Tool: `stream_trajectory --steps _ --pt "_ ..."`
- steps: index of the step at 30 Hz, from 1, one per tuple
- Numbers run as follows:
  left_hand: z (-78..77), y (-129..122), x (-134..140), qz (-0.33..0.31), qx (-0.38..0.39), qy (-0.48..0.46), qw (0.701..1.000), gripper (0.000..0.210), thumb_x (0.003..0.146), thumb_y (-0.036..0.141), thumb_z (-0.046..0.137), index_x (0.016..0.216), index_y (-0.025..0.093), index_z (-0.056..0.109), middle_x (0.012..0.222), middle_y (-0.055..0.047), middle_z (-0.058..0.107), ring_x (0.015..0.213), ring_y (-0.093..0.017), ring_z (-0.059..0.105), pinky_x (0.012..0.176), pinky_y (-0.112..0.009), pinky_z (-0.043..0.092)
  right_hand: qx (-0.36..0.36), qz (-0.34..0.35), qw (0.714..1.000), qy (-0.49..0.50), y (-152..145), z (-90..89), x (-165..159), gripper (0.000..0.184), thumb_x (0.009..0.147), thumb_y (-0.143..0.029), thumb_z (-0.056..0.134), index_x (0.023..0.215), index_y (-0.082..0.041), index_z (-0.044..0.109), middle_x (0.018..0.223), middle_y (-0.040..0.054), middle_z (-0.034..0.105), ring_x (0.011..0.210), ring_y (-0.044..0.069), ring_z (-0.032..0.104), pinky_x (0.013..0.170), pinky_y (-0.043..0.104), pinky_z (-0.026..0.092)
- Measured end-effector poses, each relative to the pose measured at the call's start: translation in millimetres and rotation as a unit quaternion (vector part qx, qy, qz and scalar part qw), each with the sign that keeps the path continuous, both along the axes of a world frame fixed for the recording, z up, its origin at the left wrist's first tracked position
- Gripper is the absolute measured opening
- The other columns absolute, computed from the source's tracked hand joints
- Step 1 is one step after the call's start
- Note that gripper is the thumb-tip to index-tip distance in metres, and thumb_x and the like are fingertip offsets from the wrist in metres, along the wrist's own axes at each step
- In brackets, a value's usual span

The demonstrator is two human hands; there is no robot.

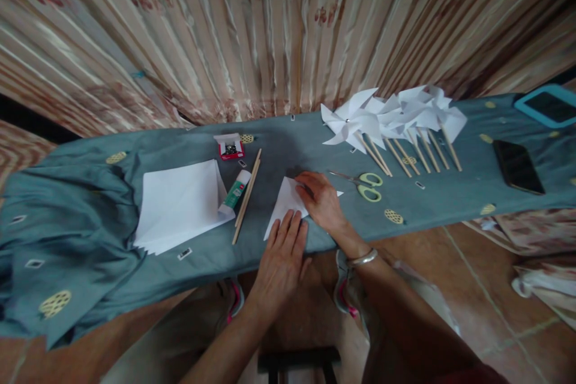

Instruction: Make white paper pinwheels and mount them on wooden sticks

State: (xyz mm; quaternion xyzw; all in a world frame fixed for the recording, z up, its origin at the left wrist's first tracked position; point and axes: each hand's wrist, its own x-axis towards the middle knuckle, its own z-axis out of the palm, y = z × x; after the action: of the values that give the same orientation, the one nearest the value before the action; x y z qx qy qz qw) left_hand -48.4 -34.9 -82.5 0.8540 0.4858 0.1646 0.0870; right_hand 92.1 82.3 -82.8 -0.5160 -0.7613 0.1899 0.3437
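A white sheet of paper (284, 199), folded into a triangle, lies on the cloth in front of me. My left hand (283, 246) rests flat on its near edge, fingers stretched out. Over its right part, my right hand (320, 199) bends its fingers down onto the paper near the top corner; whether they pinch it I cannot tell. One pointed corner of the paper shows beyond the right hand. Scissors (366, 186) with green handles lie just right of that hand. To the left are thin wooden sticks (247, 198) and a green-and-white glue stick (234, 192).
A stack of white paper (180, 204) lies at the left, with a small red box of pins (231, 149) behind it. Several white paper pinwheels (391, 114) on sticks lie at the back right. A phone (517, 166) and a blue-framed tablet (551, 105) are farther right. A curtain (270, 42) hangs behind.
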Motion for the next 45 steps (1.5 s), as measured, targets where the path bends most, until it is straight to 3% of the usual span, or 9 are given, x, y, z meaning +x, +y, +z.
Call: stream_trajectory --steps 16,45 --pt "4.0 0.9 2.3 0.007 -0.017 0.048 0.999 0.059 0.087 0.023 0.055 0.14 0.003 0.038 0.152 -0.023 0.035 0.143 -0.036 0.027 0.113 -0.056 0.032 0.026 -0.002 1.0 -0.003 0.4 -5.7 -0.9 0.027 0.091 -0.022 0.047 0.106 -0.018 0.069 0.11 0.0106 0.069 0.104 0.026 0.059 0.098 0.042 0.045" --pt "1.8 0.6 1.1 0.006 0.024 0.083 0.996 0.055 0.091 0.026 0.048 0.139 0.0 0.041 0.149 -0.023 0.04 0.141 -0.037 0.032 0.112 -0.052 0.034 0.028 0.013 0.999 -0.012 1.9 -5.6 -0.8 0.025 0.091 -0.019 0.048 0.103 -0.018 0.07 0.111 0.0095 0.067 0.102 0.024 0.059 0.097 0.04 0.046"
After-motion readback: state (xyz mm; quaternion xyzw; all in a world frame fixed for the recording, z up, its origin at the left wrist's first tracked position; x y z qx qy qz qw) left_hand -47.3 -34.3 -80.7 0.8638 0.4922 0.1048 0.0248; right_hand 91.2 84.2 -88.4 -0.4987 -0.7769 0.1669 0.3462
